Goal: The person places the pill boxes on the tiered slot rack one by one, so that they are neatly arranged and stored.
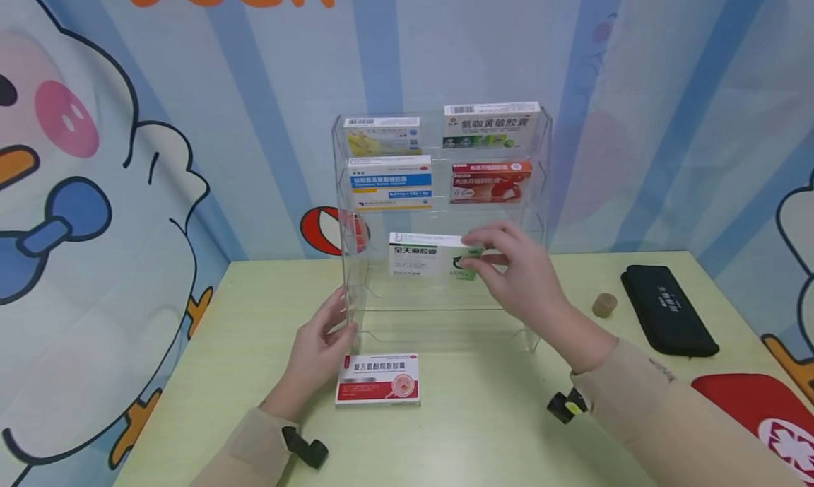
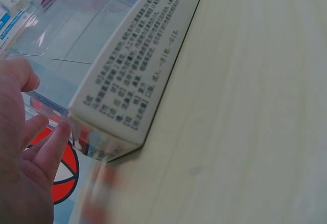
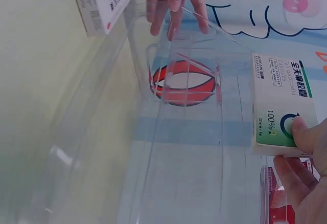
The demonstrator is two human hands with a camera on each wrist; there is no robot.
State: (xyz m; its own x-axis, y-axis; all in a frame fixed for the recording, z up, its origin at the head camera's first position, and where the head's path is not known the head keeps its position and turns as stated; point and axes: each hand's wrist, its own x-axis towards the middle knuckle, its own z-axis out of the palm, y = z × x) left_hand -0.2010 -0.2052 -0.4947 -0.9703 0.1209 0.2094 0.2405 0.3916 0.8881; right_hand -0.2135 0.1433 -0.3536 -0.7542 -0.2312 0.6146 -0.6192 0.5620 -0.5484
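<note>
In the head view my right hand (image 1: 531, 282) pinches the right end of a white and green medicine box (image 1: 420, 257) between thumb and fingers. The box is in front of the third tier of a clear plastic display rack (image 1: 439, 321), its printed front facing me. My left hand (image 1: 318, 345) grips the rack's lower left side; in the left wrist view the thumb and fingers lie on either side of its edge. A red and white medicine box (image 1: 376, 379) lies on the table in front of the rack, close to the left hand.
On the upper tiers stand a yellow and white box (image 1: 383, 136), a white and green box (image 1: 491, 126), a blue and white box (image 1: 391, 183) and a red box (image 1: 491, 183). To the right lie a small brown cylinder (image 1: 604, 304), a black pouch (image 1: 669, 310) and a red item (image 1: 744, 402).
</note>
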